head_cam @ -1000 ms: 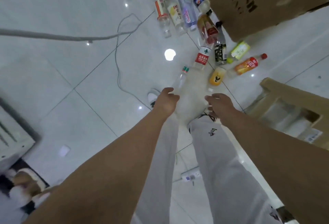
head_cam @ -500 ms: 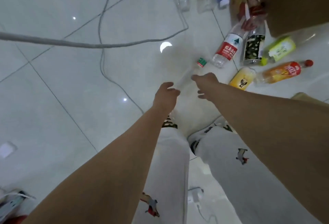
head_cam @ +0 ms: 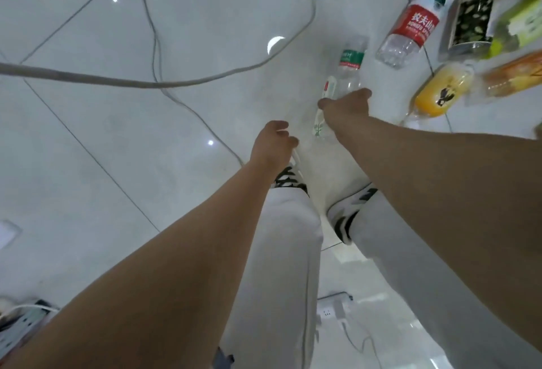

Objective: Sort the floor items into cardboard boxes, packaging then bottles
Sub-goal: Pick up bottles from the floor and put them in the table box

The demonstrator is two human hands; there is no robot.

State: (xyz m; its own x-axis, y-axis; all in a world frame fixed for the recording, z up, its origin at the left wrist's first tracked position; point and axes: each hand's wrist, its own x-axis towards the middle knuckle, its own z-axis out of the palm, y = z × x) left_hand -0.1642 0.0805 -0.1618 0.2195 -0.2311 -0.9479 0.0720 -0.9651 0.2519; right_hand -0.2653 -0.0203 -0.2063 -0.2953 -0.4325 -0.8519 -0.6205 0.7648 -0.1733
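Bottle (head_cam: 350, 59), clear plastic with a green label, lies on the white tiled floor (head_cam: 88, 192) just ahead of the person's shoes, its top pointing away from them. The right hand (head_cam: 346, 107) crosses its middle, grip curled round it, thumb on the bottle's left side and fingers over the right. The left hand (head_cam: 274, 143) hangs just beside the bottle's near end, fingers loosely curled, holding nothing.

Open floor stretches to the left of the bottle, crossed only by a thick grey cable (head_cam: 88, 78) and a thinner cord (head_cam: 152, 17) that loops across it. The right side is crowded: a red-label bottle (head_cam: 416, 22) lies near, and beyond it a dark patterned bottle (head_cam: 475, 17) and a yellow-green bottle (head_cam: 522, 22), cut off by the frame edge. An orange juice bottle (head_cam: 440, 93) lies near the right hand, apart from it. A power strip (head_cam: 331, 308) sits on the floor between the legs, behind the shoes.

The held bottle looks empty. Below the green label a white strip with a red mark shows, and a small green plant design near its base.
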